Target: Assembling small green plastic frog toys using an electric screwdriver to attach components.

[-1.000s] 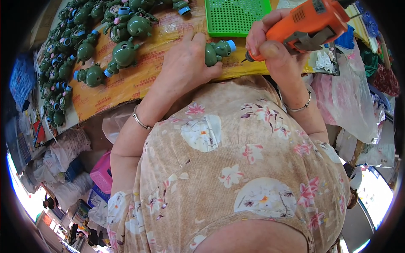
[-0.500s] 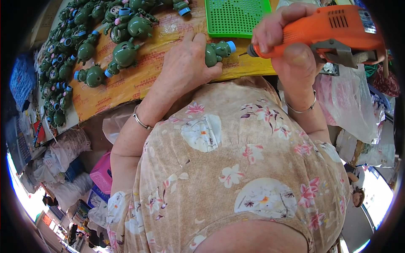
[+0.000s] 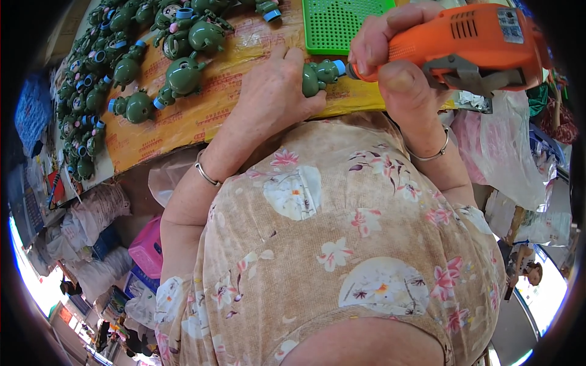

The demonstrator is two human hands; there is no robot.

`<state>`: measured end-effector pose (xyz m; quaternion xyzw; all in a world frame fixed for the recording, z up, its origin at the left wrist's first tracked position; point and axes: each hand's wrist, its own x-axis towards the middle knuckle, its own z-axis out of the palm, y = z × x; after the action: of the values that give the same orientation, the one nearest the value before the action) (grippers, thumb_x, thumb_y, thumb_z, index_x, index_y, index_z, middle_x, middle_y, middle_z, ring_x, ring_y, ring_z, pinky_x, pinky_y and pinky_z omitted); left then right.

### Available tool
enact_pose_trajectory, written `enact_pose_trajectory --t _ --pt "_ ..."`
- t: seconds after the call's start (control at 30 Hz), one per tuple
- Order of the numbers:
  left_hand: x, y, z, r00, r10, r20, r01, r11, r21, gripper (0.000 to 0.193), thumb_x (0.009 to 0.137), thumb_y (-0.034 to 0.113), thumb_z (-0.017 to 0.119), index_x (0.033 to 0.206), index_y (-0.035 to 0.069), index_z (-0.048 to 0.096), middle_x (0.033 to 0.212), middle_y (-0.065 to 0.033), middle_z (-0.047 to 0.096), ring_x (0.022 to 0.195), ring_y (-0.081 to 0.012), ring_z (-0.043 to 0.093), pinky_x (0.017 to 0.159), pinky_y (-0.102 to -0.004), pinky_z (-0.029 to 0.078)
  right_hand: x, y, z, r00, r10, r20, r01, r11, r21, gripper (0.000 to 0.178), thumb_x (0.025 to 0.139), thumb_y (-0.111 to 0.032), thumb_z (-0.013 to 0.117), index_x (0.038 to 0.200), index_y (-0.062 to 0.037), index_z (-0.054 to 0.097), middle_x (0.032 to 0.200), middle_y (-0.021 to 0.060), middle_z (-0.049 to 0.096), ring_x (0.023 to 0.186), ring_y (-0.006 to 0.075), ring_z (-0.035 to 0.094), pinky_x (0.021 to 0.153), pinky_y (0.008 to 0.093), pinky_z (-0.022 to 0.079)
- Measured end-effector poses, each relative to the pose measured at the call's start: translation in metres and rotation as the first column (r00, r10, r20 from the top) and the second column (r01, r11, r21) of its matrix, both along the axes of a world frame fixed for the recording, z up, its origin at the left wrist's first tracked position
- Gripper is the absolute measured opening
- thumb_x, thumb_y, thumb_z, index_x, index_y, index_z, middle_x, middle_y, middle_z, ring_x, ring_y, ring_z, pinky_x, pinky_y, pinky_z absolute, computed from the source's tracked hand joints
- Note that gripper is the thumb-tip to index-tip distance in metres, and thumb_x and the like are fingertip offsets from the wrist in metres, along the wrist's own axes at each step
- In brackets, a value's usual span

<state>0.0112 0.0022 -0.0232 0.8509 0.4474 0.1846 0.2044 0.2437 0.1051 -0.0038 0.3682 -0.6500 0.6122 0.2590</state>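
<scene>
A: Where is the green toy figure (image 3: 318, 75) sitting?

B: Upper middle of the frame, on the yellow taped cardboard (image 3: 207, 113) that covers the table. The left hand (image 3: 274, 82) lies over it, fingers curled round its body, pinning it in place.

A: And the right hand (image 3: 390, 58)?

B: Upper right, wrapped tight around an orange power screwdriver (image 3: 470, 46). The thumb presses along the underside, and the tool's nose meets the blue end of the figure.

A: So both hands are closed?

B: Yes, 1 on the toy, 1 on the tool. Each wrist wears a thin silver bangle (image 3: 206, 172).

A: What else is up there?

B: A green perforated tray (image 3: 342, 24) at the top edge, just above the figure. To the upper left, a heap of the same green figures (image 3: 140, 61) with blue caps runs along the cardboard toward the frame's edge.

A: Below that?

B: The person's floral beige top fills the middle, with plastic bags (image 3: 513, 158) on the right.
</scene>
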Motion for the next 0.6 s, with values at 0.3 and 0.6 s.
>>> enact_pose_trajectory --t 0.3,0.6 --pt "0.001 -0.003 0.010 0.999 0.033 -0.036 -0.035 0.998 -0.052 0.044 0.075 0.028 0.078 0.099 -0.004 0.060 0.100 -0.0259 0.063 0.087 -0.0449 0.067 0.076 -0.0523 0.056 0.015 0.002 0.014 0.981 -0.046 0.187 0.027 0.995 0.101 0.040 0.103 -0.017 0.060 0.141 -0.0059 0.054 0.124 0.0244 0.064 0.118 0.0379 0.059 0.106 0.0533 0.042" --pt "0.000 -0.001 0.002 1.000 -0.003 0.008 0.003 1.000 0.009 0.050 0.078 0.035 0.081 0.102 -0.004 0.060 0.103 -0.0269 0.063 0.089 -0.0449 0.068 0.076 -0.0523 0.056 0.020 -0.001 0.035 0.923 -0.124 0.364 0.047 0.975 0.215 0.037 0.105 -0.019 0.058 0.139 -0.0044 0.056 0.125 0.0244 0.064 0.121 0.0373 0.058 0.108 0.0523 0.041"
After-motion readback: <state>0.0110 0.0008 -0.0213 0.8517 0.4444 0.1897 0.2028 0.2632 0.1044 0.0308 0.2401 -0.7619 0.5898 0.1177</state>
